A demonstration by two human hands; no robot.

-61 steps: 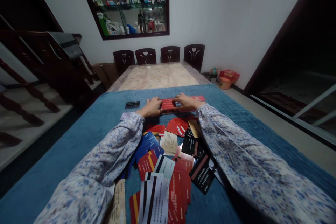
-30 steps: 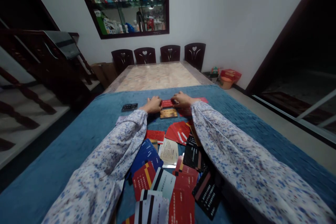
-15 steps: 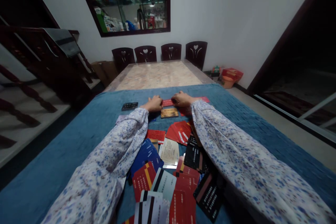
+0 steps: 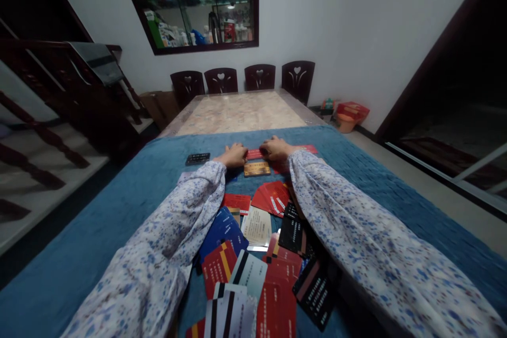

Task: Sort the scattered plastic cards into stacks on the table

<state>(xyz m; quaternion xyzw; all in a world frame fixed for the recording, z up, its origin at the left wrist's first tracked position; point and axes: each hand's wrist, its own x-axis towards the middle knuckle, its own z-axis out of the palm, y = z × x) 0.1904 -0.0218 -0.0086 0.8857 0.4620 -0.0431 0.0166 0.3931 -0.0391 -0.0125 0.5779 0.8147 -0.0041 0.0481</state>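
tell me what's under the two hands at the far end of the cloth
A strip of red cards shows between the left hand and right hand, on the blue cloth. The hands cover its ends, so how many cards is unclear. A gold card lies just nearer.

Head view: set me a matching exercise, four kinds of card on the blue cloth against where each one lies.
Things
1 red stack
2 gold card
3 lone black card
4 blue cards

Places
A by itself, out past the left hand
B held between the left hand and the right hand
C in the heap, against the left sleeve
D just on the near side of both hands

Pairs: 1-B, 2-D, 3-A, 4-C
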